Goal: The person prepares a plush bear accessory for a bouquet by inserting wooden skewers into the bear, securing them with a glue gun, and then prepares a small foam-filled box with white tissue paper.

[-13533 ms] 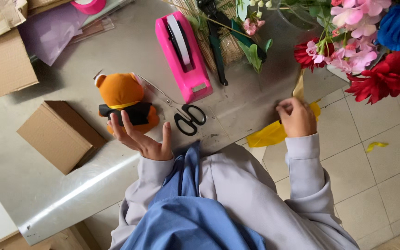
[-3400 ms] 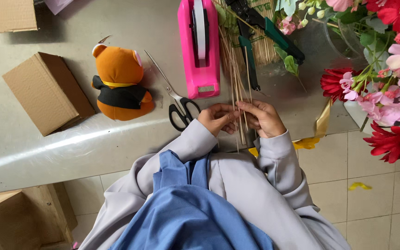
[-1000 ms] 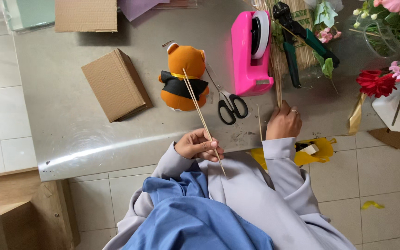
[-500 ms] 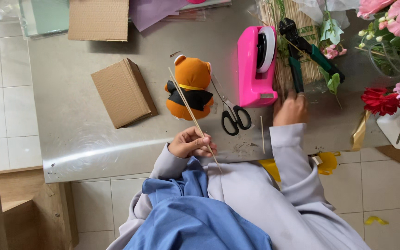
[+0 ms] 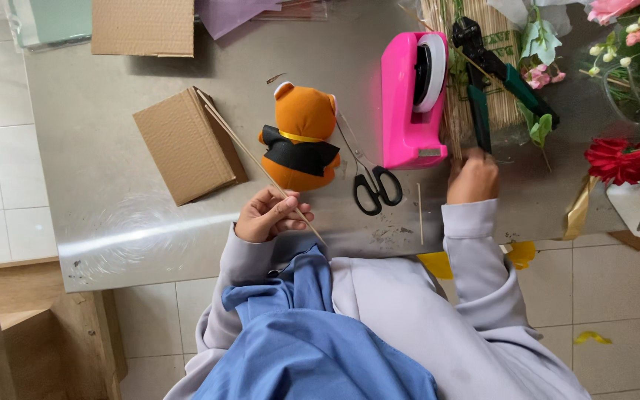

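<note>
My left hand [image 5: 270, 215] grips a long thin wooden stick [image 5: 246, 151] that slants up and left over the grey table [image 5: 112, 170]. Just beyond it lies an orange plush bear [image 5: 301, 137] with a black outfit. My right hand [image 5: 472, 178] rests further right, fingers curled at the near end of a bundle of thin sticks [image 5: 457, 111], next to green-handled cutters [image 5: 492, 78]; what it holds is hidden. Black scissors [image 5: 372, 181] and a short loose stick [image 5: 420, 213] lie between my hands.
A pink tape dispenser [image 5: 409, 100] stands behind the scissors. A small cardboard box [image 5: 187, 144] lies at the left, flat cardboard [image 5: 142, 26] at the back. Red and pink flowers [image 5: 624, 96] crowd the right edge. A wooden stool [image 5: 31, 333] stands below left.
My right hand has reached farther right and back, to the stick bundle by the cutters. The left hand keeps its stick, now tilted more to the left. The view has shifted.
</note>
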